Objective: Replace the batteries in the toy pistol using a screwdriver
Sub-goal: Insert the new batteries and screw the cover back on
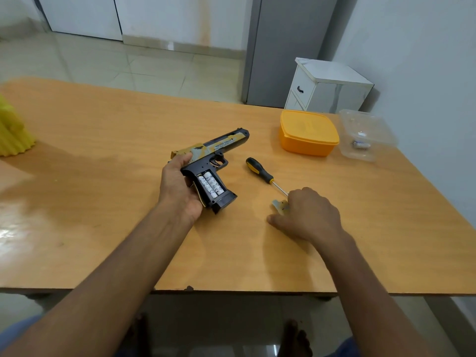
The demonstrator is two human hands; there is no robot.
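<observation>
While the grip compartment stands open, the main risks lie in loose parts and a one-handed hold.

Far left, at 9 o'clock on the bench (103, 228): yellow ribbed object (13, 130), well clear, no concern.

Left hand (177, 191): wrapped around the rear of the toy pistol (206, 171), near bench centre, muzzle toward 2 o'clock, grip butt resting on the bench. Two batteries (210, 186) sit exposed side by side in the grip. Risk: if the pistol tips cover-side down, the cells could drop out and roll.

Screwdriver (260, 172): lying free just beside the pistol at its 3 o'clock, tip toward the right hand. Risk: a nudge from the knuckles could set it rolling.

Right hand (306, 215): curled palm-down on the bench, fingertips at a small pale piece (279, 205), probably the battery cover; whether it is gripped I cannot tell. Screw not visible; likely easiest thing to lose.

Toward 1 o'clock: orange lidded box (307, 132), then clear container (365, 135) with what looks like a battery inside. Risk: mixing old and new cells.
</observation>
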